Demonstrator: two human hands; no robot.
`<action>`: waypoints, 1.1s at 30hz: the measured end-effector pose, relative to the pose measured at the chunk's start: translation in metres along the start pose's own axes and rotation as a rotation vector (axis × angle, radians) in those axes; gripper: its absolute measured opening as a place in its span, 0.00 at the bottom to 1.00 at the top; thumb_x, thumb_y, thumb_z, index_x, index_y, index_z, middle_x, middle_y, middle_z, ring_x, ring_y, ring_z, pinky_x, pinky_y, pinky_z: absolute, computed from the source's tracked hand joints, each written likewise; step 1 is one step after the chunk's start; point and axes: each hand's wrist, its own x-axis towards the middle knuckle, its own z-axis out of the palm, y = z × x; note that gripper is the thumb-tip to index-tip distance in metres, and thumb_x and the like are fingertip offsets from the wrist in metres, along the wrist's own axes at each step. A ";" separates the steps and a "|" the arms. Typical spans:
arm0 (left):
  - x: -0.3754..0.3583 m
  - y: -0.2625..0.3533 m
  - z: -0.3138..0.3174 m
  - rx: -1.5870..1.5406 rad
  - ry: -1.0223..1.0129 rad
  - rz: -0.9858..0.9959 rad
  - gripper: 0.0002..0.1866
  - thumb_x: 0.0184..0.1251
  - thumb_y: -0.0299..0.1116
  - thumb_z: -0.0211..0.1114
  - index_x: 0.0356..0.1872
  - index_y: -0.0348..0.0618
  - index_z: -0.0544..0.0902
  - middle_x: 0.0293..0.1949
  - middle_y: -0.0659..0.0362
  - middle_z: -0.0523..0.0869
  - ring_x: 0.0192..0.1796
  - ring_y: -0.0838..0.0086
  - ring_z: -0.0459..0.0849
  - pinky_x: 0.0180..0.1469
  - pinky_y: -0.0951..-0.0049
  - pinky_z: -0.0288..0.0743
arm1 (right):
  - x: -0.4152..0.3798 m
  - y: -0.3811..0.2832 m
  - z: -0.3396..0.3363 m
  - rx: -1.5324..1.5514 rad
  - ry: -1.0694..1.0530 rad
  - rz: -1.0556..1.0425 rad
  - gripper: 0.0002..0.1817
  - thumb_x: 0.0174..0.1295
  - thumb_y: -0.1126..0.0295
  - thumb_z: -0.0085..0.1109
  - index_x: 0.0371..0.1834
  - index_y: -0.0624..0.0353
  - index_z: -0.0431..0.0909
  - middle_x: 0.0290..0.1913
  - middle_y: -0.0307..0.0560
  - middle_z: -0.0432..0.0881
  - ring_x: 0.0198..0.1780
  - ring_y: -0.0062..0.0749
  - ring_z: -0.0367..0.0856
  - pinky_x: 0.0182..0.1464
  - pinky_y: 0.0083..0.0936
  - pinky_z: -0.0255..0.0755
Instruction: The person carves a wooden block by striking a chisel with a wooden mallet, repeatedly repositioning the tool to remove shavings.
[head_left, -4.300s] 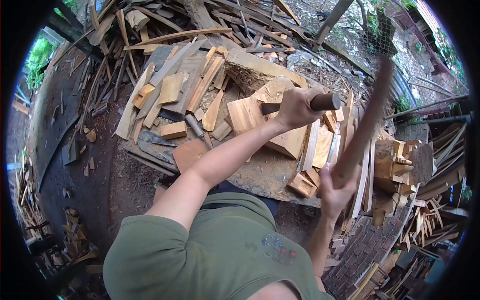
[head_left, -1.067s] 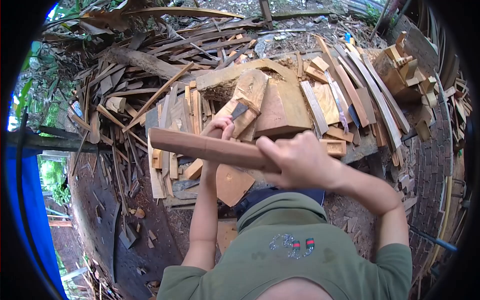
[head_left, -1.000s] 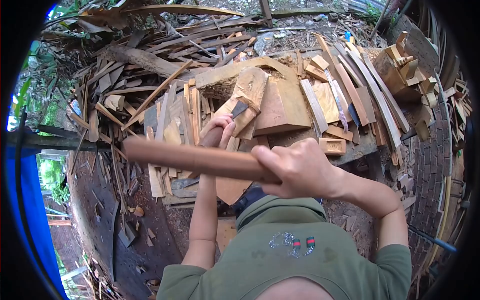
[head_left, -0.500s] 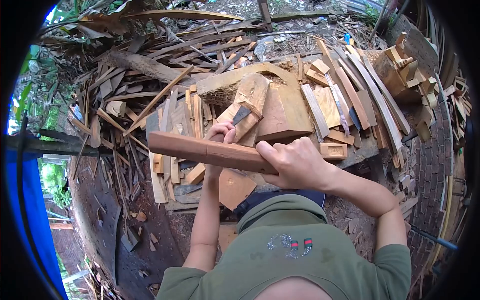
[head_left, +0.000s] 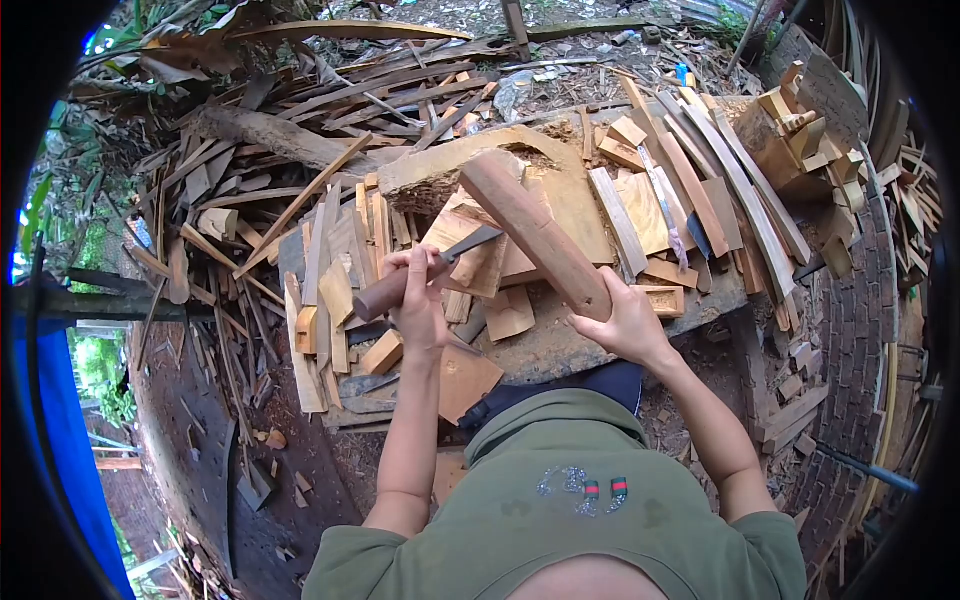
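Around my workbench (head_left: 560, 345) lie scrap planks (head_left: 300, 110), stacked offcuts (head_left: 800, 115) to its right, blue tarp (head_left: 60, 440) far left.

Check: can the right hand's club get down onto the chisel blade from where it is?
Probably yes. The right hand holds the club raised just above the chisel, and nothing shows between them.

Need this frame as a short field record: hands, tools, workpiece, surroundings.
left hand: left hand gripped around the handle of a chisel-like blade tool
blade: tip laid against the split wood block
right hand: right hand gripped on the lower end of a wooden club
club: raised, tilted up and left over the block
work surface: rough workbench strewn with offcuts
surroundings: scrap wood pile behind; stacked slats at right
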 end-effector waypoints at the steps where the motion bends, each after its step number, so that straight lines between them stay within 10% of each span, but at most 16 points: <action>1: 0.000 0.005 -0.001 -0.069 -0.033 -0.068 0.07 0.74 0.30 0.62 0.37 0.49 0.72 0.41 0.60 0.78 0.53 0.74 0.79 0.56 0.58 0.82 | 0.000 0.003 0.001 0.002 0.004 0.004 0.32 0.50 0.53 0.71 0.51 0.64 0.72 0.34 0.68 0.84 0.39 0.60 0.86 0.41 0.47 0.78; 4: 0.001 0.001 -0.001 0.066 -0.098 -0.008 0.07 0.73 0.29 0.63 0.38 0.47 0.72 0.40 0.60 0.78 0.53 0.73 0.80 0.56 0.61 0.81 | 0.002 0.018 0.012 -0.006 -0.038 0.099 0.32 0.50 0.53 0.71 0.51 0.65 0.72 0.35 0.68 0.84 0.41 0.60 0.86 0.43 0.47 0.78; 6: 0.006 -0.002 -0.004 0.177 -0.169 0.083 0.07 0.73 0.28 0.64 0.38 0.46 0.73 0.41 0.59 0.79 0.53 0.73 0.80 0.57 0.64 0.81 | 0.003 0.027 0.017 -0.032 -0.010 0.056 0.28 0.52 0.58 0.72 0.50 0.65 0.74 0.25 0.53 0.81 0.19 0.33 0.81 0.27 0.31 0.75; 10: 0.020 0.013 0.001 0.198 -0.156 0.139 0.07 0.72 0.28 0.64 0.37 0.45 0.74 0.43 0.58 0.82 0.51 0.73 0.80 0.57 0.67 0.79 | 0.002 0.025 0.017 -0.014 0.036 0.008 0.28 0.52 0.59 0.73 0.51 0.65 0.74 0.24 0.52 0.81 0.18 0.33 0.80 0.26 0.30 0.75; 12: 0.031 0.010 0.001 0.219 -0.120 0.145 0.07 0.71 0.27 0.66 0.36 0.44 0.75 0.41 0.58 0.82 0.48 0.75 0.80 0.55 0.70 0.77 | 0.004 0.017 0.013 0.061 -0.031 0.141 0.32 0.50 0.53 0.71 0.53 0.63 0.73 0.37 0.67 0.85 0.41 0.59 0.86 0.44 0.47 0.77; 28: 0.035 0.013 0.000 0.352 -0.128 0.188 0.06 0.68 0.24 0.67 0.33 0.40 0.78 0.38 0.58 0.85 0.42 0.78 0.81 0.51 0.75 0.76 | 0.016 -0.008 0.007 -0.050 -0.002 0.008 0.31 0.51 0.54 0.70 0.51 0.65 0.73 0.33 0.65 0.85 0.38 0.60 0.86 0.41 0.46 0.79; 33: 0.027 -0.016 -0.026 0.632 -0.150 0.255 0.06 0.69 0.25 0.67 0.35 0.39 0.78 0.38 0.60 0.85 0.41 0.81 0.80 0.51 0.75 0.75 | 0.003 -0.094 -0.011 0.018 0.152 -0.524 0.27 0.49 0.59 0.71 0.49 0.60 0.74 0.25 0.54 0.83 0.26 0.49 0.86 0.28 0.37 0.79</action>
